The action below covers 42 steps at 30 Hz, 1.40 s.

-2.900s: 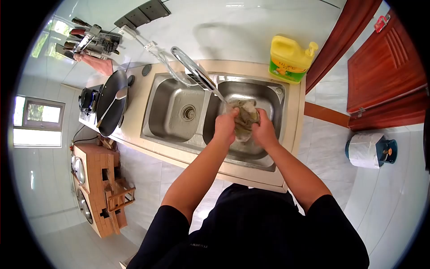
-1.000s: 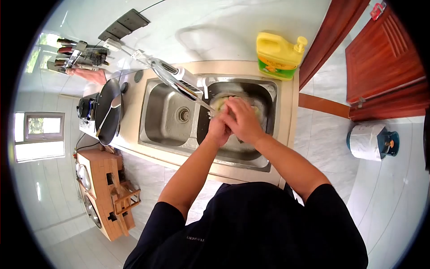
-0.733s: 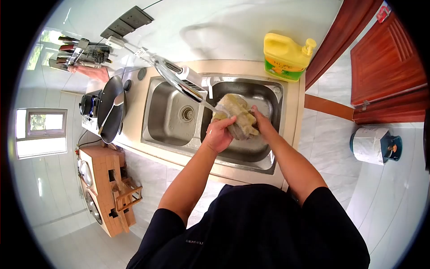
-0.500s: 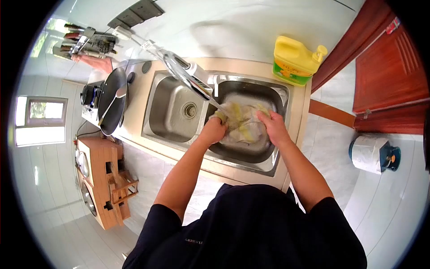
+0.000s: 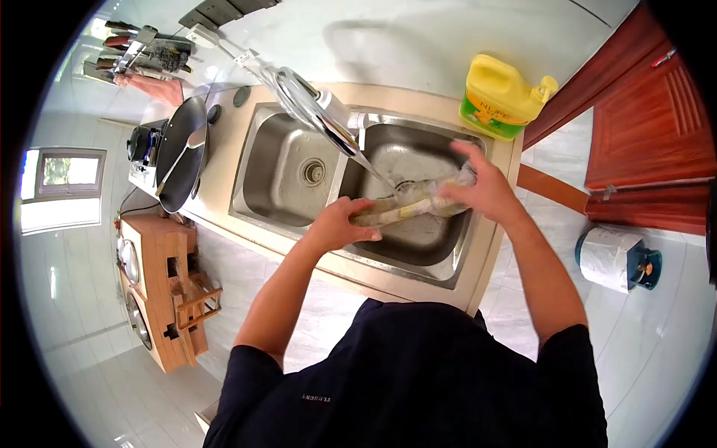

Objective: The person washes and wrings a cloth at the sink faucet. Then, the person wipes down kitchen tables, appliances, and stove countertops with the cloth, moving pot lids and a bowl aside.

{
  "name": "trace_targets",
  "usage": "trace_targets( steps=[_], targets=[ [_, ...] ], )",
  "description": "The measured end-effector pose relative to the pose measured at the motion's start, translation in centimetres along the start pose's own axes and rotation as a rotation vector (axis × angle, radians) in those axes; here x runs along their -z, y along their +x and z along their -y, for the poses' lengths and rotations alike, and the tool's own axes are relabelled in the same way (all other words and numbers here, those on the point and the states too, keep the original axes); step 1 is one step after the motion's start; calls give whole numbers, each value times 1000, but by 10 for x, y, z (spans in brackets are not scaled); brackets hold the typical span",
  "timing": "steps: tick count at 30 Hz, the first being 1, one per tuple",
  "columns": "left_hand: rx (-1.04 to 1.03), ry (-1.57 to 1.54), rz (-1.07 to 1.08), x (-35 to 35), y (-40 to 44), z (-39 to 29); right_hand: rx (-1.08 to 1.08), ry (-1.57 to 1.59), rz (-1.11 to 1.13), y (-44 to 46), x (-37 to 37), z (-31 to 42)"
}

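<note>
A wet, pale grey and yellow cloth (image 5: 407, 206) is bunched into a long roll over the right sink basin (image 5: 418, 250). My left hand (image 5: 340, 225) holds its left end between thumb and fingers. At the other end, my right hand (image 5: 484, 188) grips the cloth between the thumb and raised, spread fingers. The chrome faucet (image 5: 310, 108) reaches over the sink from the wall side. A thin stream of water from its spout meets the cloth near its middle.
The left basin (image 5: 280, 175) has a drain strainer (image 5: 313, 172). A yellow detergent jug (image 5: 500, 97) stands behind the right basin. On the left are a wok (image 5: 183, 153) with a spatula and a knife rack (image 5: 134, 56). A wooden cabinet (image 5: 160, 287) stands lower left.
The cloth went from a spread bunch low in the basin to a long roll held higher. My hands moved farther apart, the left one leftward and the right one rightward. The view shifted slightly.
</note>
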<state>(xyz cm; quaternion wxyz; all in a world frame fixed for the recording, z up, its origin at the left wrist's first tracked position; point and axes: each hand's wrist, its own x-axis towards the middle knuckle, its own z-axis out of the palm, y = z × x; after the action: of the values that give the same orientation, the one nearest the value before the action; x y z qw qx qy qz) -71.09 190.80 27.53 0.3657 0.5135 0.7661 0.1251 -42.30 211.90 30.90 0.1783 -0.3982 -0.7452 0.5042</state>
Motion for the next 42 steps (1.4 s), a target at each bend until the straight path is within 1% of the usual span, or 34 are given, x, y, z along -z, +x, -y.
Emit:
trace_targets(
  steps=[2,3,6,7,10,11,12,13,14,15,16,18,21,23,24,25,26,27,28,29,30,31,32,33,34,35,36,37,39,40,42],
  targets=[
    [26,332,100,16,-9,-19,121,-359,394,3,20,10],
    [9,280,14,17,-11,-11,124,-588,507,8,22,9],
    [-411,0,-239,39,-19,-6,471,-344,276,21,38,-17],
    [-439,-164,-268,40,-17,1,686,-220,106,25,36,-23],
    [31,-885,-222,17,-1,21,-63,957,230,25,9,-26],
    [40,-1219,-285,0,11,1,-22,1262,313,24,-16,-30],
    [25,-1501,-409,-37,37,2,-50,1366,268,19,-51,-33],
    [84,-1603,-395,-43,46,-33,-89,1194,95,6,-82,-6],
    [102,-1693,-361,-70,71,-27,66,977,68,-6,-119,-2],
    [187,-1521,-375,-95,92,-14,217,757,39,-10,-152,2],
    [264,-1481,-368,-95,95,-13,520,464,-74,-6,-172,17],
    [416,-1399,-345,-99,97,-14,386,-83,-201,4,-192,-4],
    [615,-1265,-311,-92,108,-26,267,-20,-234,49,-190,-15],
    [587,-1394,-286,-90,94,-30,106,-47,-328,77,-188,-34],
    [572,-1408,-312,-85,87,-37,32,-61,-376,85,-187,-43],
    [553,-1417,-338,-77,82,-43,2,-10,-357,81,-187,-44],
    [533,-1427,-370,-70,80,-46,91,51,-354,74,-195,-39],
    [454,-1530,-379,-71,77,-43,178,113,-339,58,-202,-23],
    [381,-1139,-287,-74,75,-31,254,176,-322,38,-205,-6],
    [298,-749,-187,-77,76,-14,185,228,-269,26,-196,15],
    [451,-1132,-201,-69,70,-34,291,61,-314,34,-200,-5],
    [623,-1508,-285,-60,64,-56,390,-107,-360,51,-208,-43],
    [523,-1494,-165,-67,62,-48,484,-274,-398,64,-210,-69],
    [423,-1475,-52,-75,61,-33,467,-229,-393,75,-206,-77],
    [323,-1451,60,-70,56,-36,290,115,-188,75,-199,-73],
    [356,-1397,44,-66,52,-43,112,451,17,78,-190,-68],
    [334,-1403,21,-65,49,-48,-72,779,228,79,-177,-59],
    [310,-1414,-9,-66,47,-53,-259,956,382,80,-158,-59],
    [284,-1463,-104,-62,45,-72,-466,1031,391,84,-165,-110],
    [251,-1574,-108,-60,45,-72,-572,1069,390,85,-172,-131],
    [185,-1795,-114,-60,46,-73,-498,937,244,58,-178,-145]
  ],
)
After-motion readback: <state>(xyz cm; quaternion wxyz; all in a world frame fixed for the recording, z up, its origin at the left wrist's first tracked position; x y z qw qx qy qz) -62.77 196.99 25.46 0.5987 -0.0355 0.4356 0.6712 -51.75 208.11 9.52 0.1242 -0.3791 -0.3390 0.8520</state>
